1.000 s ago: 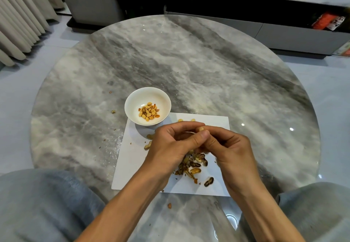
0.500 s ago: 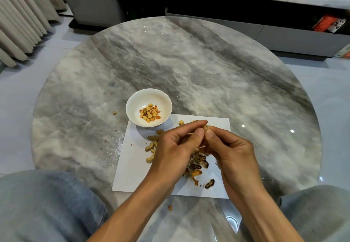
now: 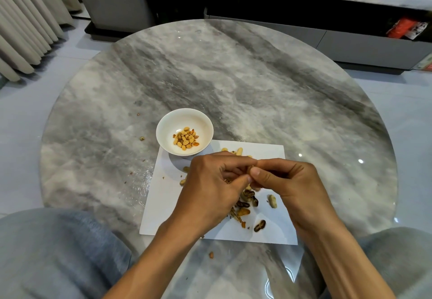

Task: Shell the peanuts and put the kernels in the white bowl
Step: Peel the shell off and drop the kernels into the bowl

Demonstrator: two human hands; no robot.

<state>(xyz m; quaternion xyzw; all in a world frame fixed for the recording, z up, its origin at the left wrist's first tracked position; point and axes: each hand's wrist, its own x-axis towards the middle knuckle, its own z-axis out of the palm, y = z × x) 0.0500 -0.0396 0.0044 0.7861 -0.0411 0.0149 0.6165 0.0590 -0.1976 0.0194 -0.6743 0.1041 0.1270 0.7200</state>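
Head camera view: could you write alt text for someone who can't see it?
Two bare hands, left hand and right hand, meet over a white paper sheet and pinch a peanut between their fingertips. Empty shells lie on the sheet beneath them, and a white bowl holding kernels sits at the sheet's far left corner on a round marble table.

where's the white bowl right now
In the head view, the white bowl sits left of centre on the marble table, overlapping the white paper's far-left corner, just beyond the left hand.
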